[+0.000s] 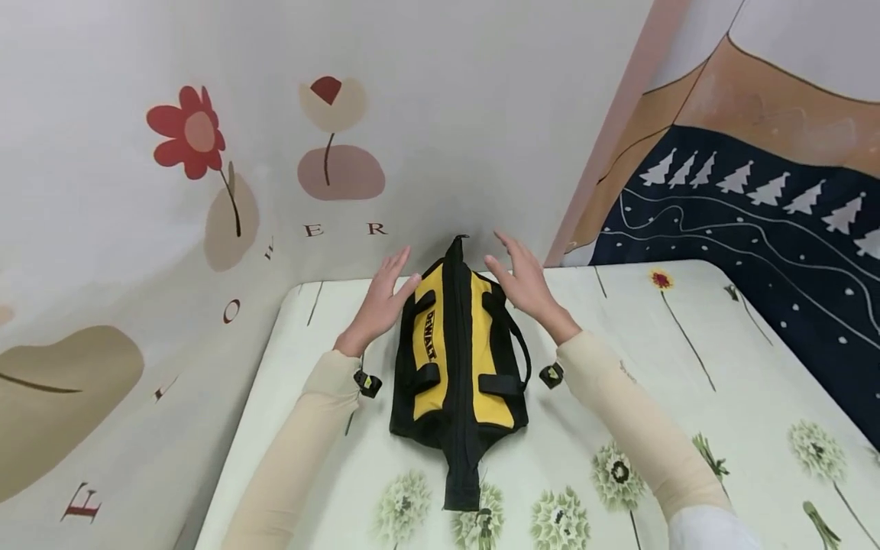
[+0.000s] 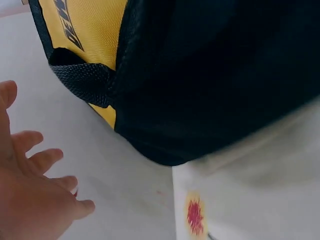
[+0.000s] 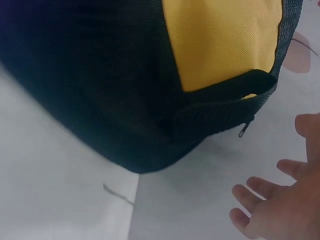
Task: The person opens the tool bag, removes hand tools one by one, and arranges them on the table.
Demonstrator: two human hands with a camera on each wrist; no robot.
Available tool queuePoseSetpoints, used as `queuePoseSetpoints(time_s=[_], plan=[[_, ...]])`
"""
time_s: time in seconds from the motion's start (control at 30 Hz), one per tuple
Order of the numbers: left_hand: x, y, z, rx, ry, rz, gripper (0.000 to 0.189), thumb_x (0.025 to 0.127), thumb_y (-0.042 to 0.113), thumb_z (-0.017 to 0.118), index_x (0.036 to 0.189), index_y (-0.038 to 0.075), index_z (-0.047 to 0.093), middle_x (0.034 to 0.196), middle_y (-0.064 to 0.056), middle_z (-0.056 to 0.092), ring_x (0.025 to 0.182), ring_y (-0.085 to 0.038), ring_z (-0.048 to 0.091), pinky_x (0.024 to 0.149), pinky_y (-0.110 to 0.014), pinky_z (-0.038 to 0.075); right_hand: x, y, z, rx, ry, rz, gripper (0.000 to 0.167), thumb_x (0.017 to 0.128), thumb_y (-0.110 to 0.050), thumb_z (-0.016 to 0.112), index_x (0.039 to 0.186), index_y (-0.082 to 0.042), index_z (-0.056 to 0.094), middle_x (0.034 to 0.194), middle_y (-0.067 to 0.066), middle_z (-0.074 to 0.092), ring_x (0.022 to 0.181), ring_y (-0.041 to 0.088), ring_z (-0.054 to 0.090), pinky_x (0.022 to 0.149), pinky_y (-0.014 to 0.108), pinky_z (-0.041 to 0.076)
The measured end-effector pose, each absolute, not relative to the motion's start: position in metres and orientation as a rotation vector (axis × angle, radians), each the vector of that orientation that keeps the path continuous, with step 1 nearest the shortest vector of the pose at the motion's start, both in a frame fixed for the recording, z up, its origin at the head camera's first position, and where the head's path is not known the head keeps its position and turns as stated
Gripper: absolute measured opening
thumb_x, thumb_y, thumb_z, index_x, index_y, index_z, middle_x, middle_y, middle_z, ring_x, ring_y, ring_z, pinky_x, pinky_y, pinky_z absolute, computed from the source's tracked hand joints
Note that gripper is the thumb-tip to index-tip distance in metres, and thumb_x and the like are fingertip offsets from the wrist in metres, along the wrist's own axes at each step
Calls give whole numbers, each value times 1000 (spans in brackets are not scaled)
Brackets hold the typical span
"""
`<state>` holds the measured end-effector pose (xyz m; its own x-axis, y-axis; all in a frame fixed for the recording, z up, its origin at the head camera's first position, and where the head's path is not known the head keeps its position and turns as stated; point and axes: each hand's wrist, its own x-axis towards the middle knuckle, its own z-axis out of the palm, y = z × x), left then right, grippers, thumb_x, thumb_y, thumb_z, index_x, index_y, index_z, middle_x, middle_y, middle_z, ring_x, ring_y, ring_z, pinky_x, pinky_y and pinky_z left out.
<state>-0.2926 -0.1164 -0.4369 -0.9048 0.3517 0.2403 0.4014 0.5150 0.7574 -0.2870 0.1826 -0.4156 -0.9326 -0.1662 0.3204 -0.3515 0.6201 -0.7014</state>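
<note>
A black and yellow DEWALT tool bag lies lengthwise on the flowered bedding, its black zip strip running along the top. My left hand hovers beside the far left of the bag, fingers extended and holding nothing. On the opposite side my right hand is held the same way, by the far right end near a loose black strap. In the left wrist view, a gap shows between the left hand and a webbing loop. A zip pull hangs near the right hand in the right wrist view.
The pale flowered surface extends right of the bag. A wall with printed flowers and letters rises directly behind it. Dark blue fabric with white trees covers the right side. Each wrist carries a small dark camera.
</note>
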Motion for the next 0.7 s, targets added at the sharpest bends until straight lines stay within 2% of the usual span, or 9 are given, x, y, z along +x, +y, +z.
queuePoseSetpoints(time_s=[0.13,0.37,0.57,0.7], plan=[[-303,-110,-437,-632,-2629,-1495,69,120,39,45,180,15,20,185,-10,20,171,-34,17,136,-59,17,-302,175,-409,381,-2571,1459,62,118,-32,52,172,-6,37,166,28,47,151,48,48,122,66,40],[-323,-89,-442,-692,-2625,-1581,63,121,32,45,179,14,25,173,-17,46,161,-37,41,132,-61,29,-326,171,-402,157,-2432,1893,57,118,-29,54,170,-7,42,158,28,56,147,45,56,126,60,39],[-332,-78,-445,-661,-2588,-1673,58,122,25,44,177,14,30,164,-18,56,155,-38,49,130,-54,35,-346,157,-397,-34,-2259,2199,53,117,-21,58,166,-5,46,153,31,62,142,45,61,123,55,45],[-333,-77,-447,-601,-2549,-1747,56,121,18,45,176,12,34,160,-19,61,152,-36,54,128,-50,40,-355,144,-399,-157,-2219,2283,52,115,-19,62,162,-5,49,151,28,65,131,35,70,117,47,51]])
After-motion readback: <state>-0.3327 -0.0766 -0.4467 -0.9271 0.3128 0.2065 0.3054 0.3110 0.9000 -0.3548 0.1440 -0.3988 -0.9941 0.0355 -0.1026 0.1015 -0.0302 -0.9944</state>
